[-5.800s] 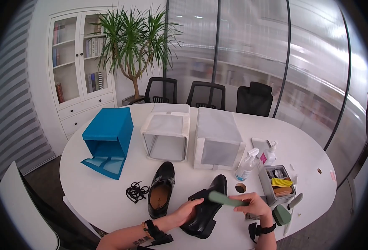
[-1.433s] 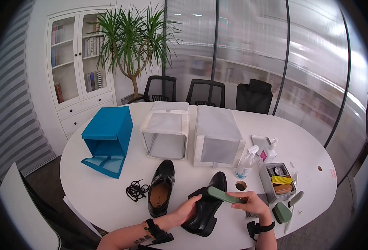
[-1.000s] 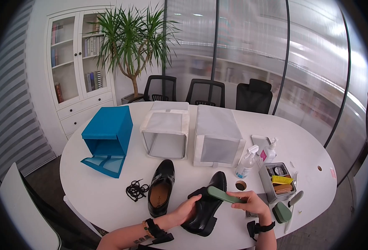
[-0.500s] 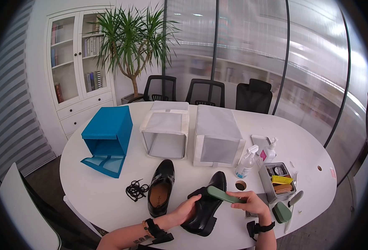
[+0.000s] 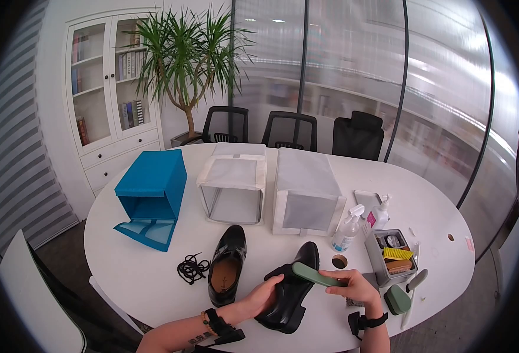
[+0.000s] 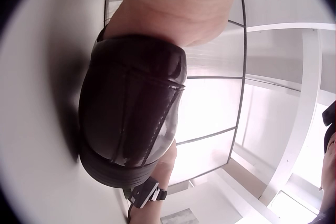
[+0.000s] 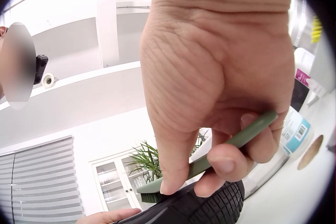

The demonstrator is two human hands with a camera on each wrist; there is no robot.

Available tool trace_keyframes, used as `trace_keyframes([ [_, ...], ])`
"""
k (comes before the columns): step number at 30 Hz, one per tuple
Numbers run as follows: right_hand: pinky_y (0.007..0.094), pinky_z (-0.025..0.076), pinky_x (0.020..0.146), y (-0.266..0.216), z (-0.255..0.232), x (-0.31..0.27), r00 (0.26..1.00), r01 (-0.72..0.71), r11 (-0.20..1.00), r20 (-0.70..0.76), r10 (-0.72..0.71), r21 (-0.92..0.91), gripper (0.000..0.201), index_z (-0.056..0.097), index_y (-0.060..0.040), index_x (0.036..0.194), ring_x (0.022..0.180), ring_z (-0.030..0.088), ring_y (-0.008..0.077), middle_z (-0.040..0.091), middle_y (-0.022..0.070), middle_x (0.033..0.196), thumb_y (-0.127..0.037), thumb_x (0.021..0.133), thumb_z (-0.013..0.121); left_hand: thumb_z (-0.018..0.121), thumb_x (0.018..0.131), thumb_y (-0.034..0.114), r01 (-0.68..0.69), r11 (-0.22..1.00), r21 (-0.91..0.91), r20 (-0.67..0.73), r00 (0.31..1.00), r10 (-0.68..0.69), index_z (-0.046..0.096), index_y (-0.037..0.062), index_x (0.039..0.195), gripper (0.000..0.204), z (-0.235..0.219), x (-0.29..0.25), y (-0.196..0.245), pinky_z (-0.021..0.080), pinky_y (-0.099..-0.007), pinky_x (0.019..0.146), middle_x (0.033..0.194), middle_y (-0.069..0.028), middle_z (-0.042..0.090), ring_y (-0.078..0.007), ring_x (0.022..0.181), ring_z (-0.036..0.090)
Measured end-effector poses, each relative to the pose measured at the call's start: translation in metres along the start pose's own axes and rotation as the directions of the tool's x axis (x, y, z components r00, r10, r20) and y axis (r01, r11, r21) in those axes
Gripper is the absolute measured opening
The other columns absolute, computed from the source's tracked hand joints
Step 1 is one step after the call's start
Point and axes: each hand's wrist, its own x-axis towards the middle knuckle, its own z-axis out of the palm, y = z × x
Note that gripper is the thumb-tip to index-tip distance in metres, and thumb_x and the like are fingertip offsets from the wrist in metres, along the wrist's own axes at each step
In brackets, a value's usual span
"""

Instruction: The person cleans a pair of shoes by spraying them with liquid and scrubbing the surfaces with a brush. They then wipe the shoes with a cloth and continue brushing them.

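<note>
My left hand (image 5: 265, 298) grips a black leather dress shoe (image 5: 286, 306) by its upper, the shoe tipped on its side with the toe pointing away. In the left wrist view the shoe's heel end (image 6: 131, 113) fills the middle, hiding my left fingers. My right hand (image 5: 358, 287) pinches a green-handled shoe brush (image 5: 313, 276) between thumb and fingers. Its dark bristles (image 7: 151, 198) face down, right at the shoe's upper in the right wrist view. The matching shoe (image 5: 232, 241) stands upright to the left, beside a bundle of black laces (image 5: 193, 270).
Along the back of the white table stand a blue fabric box (image 5: 152, 173) and two pale boxes (image 5: 233, 167), (image 5: 308, 176). To the right are a spray bottle (image 5: 345, 234), a pump bottle (image 5: 379, 217), a grey caddy (image 5: 383, 265) of brushes and a green block-shaped item (image 5: 397, 300).
Nearly six seconds ago the brush was blurred in motion over the shoe. For the last second or so, the brush, shoe and both hands stay almost still.
</note>
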Motion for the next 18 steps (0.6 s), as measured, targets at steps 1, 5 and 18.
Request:
trace_keyframes([
  [1,0.0190,0.044,0.063,-0.0050,-0.0002,-0.0010,1.000,-0.025,1.000,0.005,0.025,-0.006,0.052,0.066,-0.0105,0.136,0.073,0.050,0.0009,0.072,-0.0044,0.109,0.002,0.087,0.078,0.042,0.109,0.036,0.000,1.000,0.000,0.000,1.000,0.000,0.039,-0.0013,0.148,0.054,-0.0002,0.0002,-0.0001,0.045,-0.0397,0.113,0.142,-0.0155,0.056,-0.0243,0.129,0.058],
  [5,0.0199,0.048,0.070,-0.0046,-0.0030,-0.0019,0.996,-0.088,0.996,0.026,0.089,-0.028,0.051,0.066,-0.0103,0.136,0.080,0.055,0.0017,0.073,-0.0024,0.114,0.001,0.088,0.078,0.042,0.109,0.036,-0.004,1.000,0.001,-0.002,1.000,0.004,0.040,-0.0013,0.147,0.054,-0.0010,0.0013,-0.0009,0.045,-0.0396,0.113,0.141,-0.0156,0.056,-0.0245,0.128,0.058],
  [18,0.0209,0.049,0.073,-0.0007,-0.0027,-0.0012,0.998,-0.061,0.998,0.027,0.061,-0.014,0.049,0.066,-0.0098,0.137,0.081,0.055,0.0025,0.072,-0.0018,0.115,-0.002,0.089,0.077,0.042,0.109,0.037,-0.005,1.000,-0.004,0.000,1.000,0.005,0.040,-0.0018,0.147,0.055,-0.0026,0.0028,-0.0022,0.046,-0.0395,0.111,0.141,-0.0161,0.057,-0.0246,0.127,0.059],
])
